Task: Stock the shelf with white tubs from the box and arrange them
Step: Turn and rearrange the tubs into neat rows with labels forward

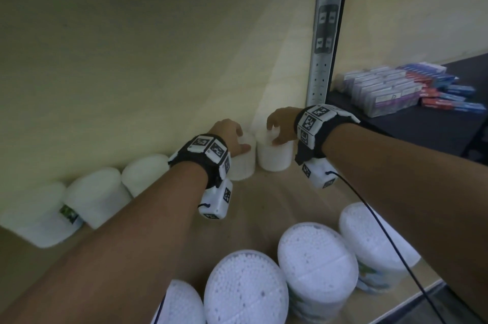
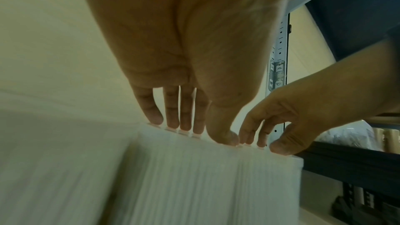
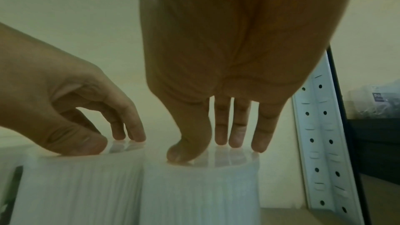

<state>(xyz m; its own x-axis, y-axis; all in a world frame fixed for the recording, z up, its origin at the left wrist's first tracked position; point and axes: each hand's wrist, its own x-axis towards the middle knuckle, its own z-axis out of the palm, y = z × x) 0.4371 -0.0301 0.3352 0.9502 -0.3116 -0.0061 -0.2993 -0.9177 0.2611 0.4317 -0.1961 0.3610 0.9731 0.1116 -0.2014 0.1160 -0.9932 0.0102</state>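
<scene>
As detail blurs | left hand (image 1: 229, 136) uncurled atop tub (image 1: 243, 165) | right hand (image 1: 281, 125) likewise, neighbouring tub (image 1: 274, 157)

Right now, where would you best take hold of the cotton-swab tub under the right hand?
Probably by the top rim, from above, pinching the front edge against the back edge. The cotton-swab tub stands upright, with a neighbouring tub close on its left and the back panel right behind, so the sides leave little room.

Forearms bare. Left wrist strap (image 1: 203, 152) and right wrist strap (image 1: 314, 125): black, tiled with white fiducial markers. White marker-tagged camera box (image 1: 217, 201) under each. Thin dark cable (image 1: 390, 247) off right box.
</scene>
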